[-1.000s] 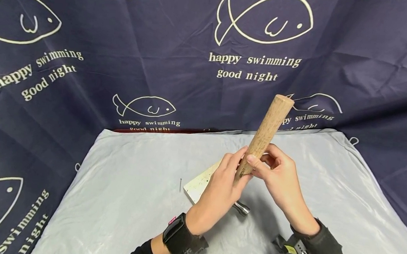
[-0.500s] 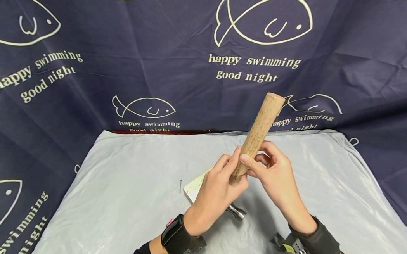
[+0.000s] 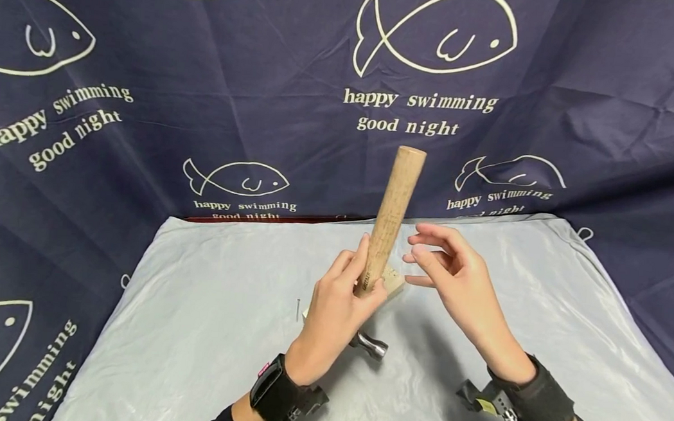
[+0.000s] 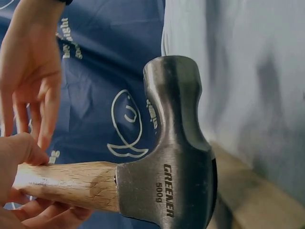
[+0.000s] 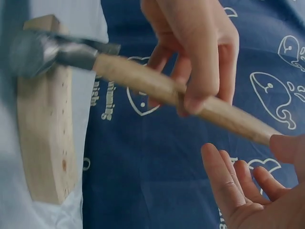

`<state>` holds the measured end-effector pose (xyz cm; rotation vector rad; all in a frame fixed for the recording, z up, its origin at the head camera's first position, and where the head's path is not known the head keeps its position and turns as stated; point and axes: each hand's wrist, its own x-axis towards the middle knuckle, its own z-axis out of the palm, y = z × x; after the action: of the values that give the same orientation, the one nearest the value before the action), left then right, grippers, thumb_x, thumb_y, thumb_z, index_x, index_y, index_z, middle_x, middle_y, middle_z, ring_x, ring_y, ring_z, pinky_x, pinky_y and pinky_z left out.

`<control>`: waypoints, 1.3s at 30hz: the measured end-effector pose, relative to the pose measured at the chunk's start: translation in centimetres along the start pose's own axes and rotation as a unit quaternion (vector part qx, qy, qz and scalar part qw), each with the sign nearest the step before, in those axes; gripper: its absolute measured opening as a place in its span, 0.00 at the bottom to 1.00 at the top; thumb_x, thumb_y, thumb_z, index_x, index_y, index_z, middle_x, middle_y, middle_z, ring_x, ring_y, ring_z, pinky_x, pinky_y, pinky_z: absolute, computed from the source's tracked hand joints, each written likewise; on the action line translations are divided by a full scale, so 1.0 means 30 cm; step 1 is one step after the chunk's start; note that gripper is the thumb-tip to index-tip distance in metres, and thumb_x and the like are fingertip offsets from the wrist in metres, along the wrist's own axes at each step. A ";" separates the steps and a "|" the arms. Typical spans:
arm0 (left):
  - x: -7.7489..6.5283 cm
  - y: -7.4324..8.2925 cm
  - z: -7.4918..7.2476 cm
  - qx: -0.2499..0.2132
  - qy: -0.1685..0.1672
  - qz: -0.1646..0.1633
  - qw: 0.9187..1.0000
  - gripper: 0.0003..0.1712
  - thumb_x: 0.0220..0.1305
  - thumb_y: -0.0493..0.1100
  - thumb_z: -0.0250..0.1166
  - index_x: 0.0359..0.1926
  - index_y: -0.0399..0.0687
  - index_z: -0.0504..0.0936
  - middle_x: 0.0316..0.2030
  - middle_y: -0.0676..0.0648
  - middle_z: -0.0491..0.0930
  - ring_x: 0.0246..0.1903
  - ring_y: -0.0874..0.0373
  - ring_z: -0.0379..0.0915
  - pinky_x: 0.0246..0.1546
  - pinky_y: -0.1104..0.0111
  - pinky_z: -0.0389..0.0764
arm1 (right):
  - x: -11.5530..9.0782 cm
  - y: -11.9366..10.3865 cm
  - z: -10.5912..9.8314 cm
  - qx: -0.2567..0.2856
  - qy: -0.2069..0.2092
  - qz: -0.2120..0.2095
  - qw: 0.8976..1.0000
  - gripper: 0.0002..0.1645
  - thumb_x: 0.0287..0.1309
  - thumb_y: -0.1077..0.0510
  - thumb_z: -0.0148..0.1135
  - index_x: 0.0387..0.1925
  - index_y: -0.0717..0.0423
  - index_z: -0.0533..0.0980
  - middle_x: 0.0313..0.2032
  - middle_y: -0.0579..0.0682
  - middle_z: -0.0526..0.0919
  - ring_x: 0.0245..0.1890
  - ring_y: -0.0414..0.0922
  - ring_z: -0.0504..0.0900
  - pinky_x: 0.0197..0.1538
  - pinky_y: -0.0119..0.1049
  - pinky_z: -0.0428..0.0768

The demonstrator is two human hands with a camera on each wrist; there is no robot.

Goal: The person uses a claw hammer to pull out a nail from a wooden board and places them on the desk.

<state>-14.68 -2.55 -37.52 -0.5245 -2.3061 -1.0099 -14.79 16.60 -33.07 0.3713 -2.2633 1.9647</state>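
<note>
A claw hammer [image 3: 394,207] with a pale wooden handle is raised over the table, its handle end pointing up and away. My left hand [image 3: 331,313] grips the handle toward the head end, fingers and thumb around it. The steel hammer head [image 4: 167,186], marked GREENER 500g, shows large in the left wrist view; in the head view my left hand covers most of it. My right hand [image 3: 466,279] hovers to the right of the handle, apart from it, fingers loosely bent and holding nothing. Below the hammer lies a wooden block [image 5: 45,138] with small holes in its side.
A single nail [image 3: 298,310] lies on the pale cloth-covered table [image 3: 218,358], left of the block. Dark blue curtains [image 3: 297,105] with white fish drawings hang behind and at both sides. Each wrist wears a black strap with a camera.
The hammer and my left hand have shifted left, and the handle stands more upright. My right hand has let go of the handle, its fingers spreading. More of the block shows behind the handle.
</note>
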 end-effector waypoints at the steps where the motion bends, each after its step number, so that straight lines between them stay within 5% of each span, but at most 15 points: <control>1: 0.002 -0.006 -0.008 0.003 -0.001 -0.007 1.000 0.42 0.53 0.43 0.67 0.70 0.55 0.64 0.39 0.56 0.76 0.24 0.67 0.71 0.25 0.80 0.73 | -0.002 0.003 -0.004 -0.010 0.003 0.000 1.000 0.23 0.65 0.51 0.57 0.60 0.46 0.70 0.53 0.51 0.77 0.46 0.46 0.85 0.41 0.41 0.86; 10: 0.026 -0.071 -0.085 0.029 0.006 -0.056 0.998 0.40 0.53 0.44 0.66 0.69 0.52 0.66 0.35 0.54 0.75 0.23 0.64 0.69 0.22 0.78 0.71 | -0.015 0.020 -0.025 -0.049 0.009 0.004 0.999 0.20 0.67 0.48 0.54 0.58 0.45 0.71 0.53 0.47 0.78 0.45 0.43 0.85 0.41 0.39 0.86; 19: 0.032 -0.148 -0.183 0.079 -0.033 -0.099 0.991 0.37 0.53 0.47 0.65 0.66 0.61 0.69 0.31 0.56 0.72 0.28 0.64 0.72 0.26 0.74 0.73 | -0.029 0.028 -0.059 -0.060 0.014 0.012 0.998 0.20 0.68 0.48 0.53 0.59 0.45 0.71 0.52 0.48 0.78 0.45 0.42 0.85 0.41 0.39 0.86; 29: 0.006 -0.237 -0.251 0.107 -0.096 -0.197 0.970 0.42 0.51 0.46 0.63 0.69 0.44 0.65 0.32 0.48 0.73 0.27 0.55 0.68 0.26 0.69 0.72 | -0.027 0.060 -0.089 -0.091 -0.002 0.029 0.995 0.18 0.68 0.49 0.53 0.57 0.46 0.72 0.52 0.48 0.78 0.44 0.43 0.85 0.41 0.37 0.86; 36: -0.027 -0.321 -0.256 0.111 -0.141 -0.220 0.959 0.14 0.52 0.46 0.63 0.40 0.47 0.74 0.26 0.47 0.71 0.23 0.55 0.67 0.21 0.69 0.70 | -0.020 0.111 -0.117 -0.142 -0.018 0.037 0.989 0.17 0.69 0.49 0.52 0.54 0.48 0.74 0.52 0.50 0.80 0.44 0.41 0.84 0.41 0.35 0.86; 39: -0.046 -0.351 -0.255 0.108 -0.157 -0.228 0.955 0.12 0.54 0.45 0.64 0.37 0.46 0.74 0.24 0.47 0.70 0.21 0.56 0.67 0.20 0.69 0.69 | -0.017 0.124 -0.122 -0.153 -0.018 0.039 0.987 0.16 0.69 0.48 0.52 0.53 0.48 0.75 0.50 0.50 0.81 0.43 0.40 0.84 0.41 0.34 0.86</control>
<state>-16.85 -15.25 -39.79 -0.0579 -2.8638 -0.9030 -15.52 20.73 -36.21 0.2902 -2.5858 1.6137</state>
